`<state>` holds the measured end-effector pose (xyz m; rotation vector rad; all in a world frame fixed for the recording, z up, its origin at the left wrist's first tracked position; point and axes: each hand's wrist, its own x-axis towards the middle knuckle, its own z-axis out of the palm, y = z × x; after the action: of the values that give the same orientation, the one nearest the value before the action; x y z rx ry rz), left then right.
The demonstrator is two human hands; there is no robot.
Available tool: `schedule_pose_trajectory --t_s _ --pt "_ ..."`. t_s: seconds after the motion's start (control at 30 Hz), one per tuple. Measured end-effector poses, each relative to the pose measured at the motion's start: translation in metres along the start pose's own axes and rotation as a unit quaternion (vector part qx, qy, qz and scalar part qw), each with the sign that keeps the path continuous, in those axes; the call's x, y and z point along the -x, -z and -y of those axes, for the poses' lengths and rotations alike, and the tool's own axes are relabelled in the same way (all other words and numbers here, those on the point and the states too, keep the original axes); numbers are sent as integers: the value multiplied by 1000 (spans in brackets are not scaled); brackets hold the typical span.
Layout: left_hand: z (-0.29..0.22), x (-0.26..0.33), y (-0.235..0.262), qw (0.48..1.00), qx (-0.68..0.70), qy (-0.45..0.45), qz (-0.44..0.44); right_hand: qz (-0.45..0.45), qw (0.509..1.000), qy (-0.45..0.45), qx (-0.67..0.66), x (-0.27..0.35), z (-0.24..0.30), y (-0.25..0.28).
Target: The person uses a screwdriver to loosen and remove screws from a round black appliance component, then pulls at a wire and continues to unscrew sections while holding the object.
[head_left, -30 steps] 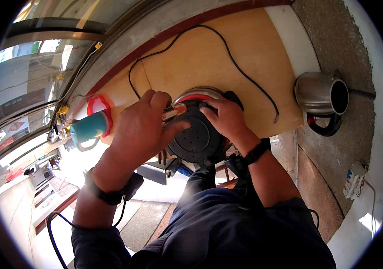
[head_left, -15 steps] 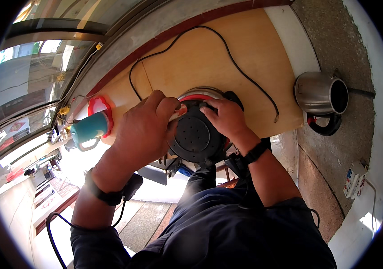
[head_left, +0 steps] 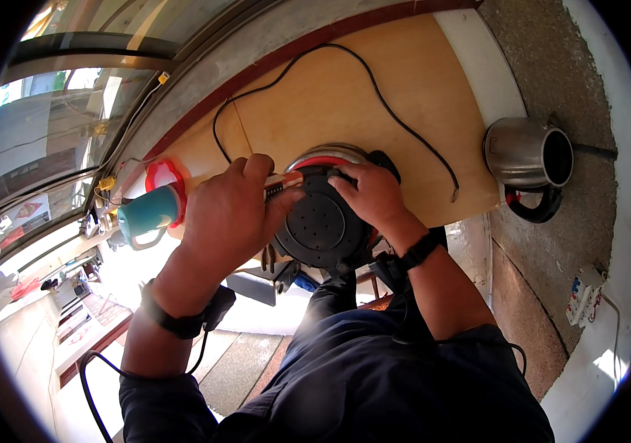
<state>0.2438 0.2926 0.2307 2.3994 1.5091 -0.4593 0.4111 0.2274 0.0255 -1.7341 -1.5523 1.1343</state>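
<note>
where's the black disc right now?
Centre of the head view, by the table's near edge: the black disc has the right hand at its upper right and the left hand at its left.

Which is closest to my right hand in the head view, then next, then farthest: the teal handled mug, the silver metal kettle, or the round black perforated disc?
From your right hand:
1. Round black perforated disc: immediately left.
2. Silver metal kettle: off to the right.
3. Teal handled mug: far left, beyond your left hand.
</note>
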Motion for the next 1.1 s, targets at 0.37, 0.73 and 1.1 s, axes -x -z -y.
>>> schedule_pose_trajectory --t_s 0.37,0.73,1.1 --pt "2 2 -6 998 24 -28 -43 8 1000 -6 -2 -1 1 0" --pt "4 1 -5 993 45 -85 -64 5 1000 -5 -7 0 -1 -2" --pt "-1 1 1 988 61 -124 -70 -11 1000 14 -12 -2 -3 -5"
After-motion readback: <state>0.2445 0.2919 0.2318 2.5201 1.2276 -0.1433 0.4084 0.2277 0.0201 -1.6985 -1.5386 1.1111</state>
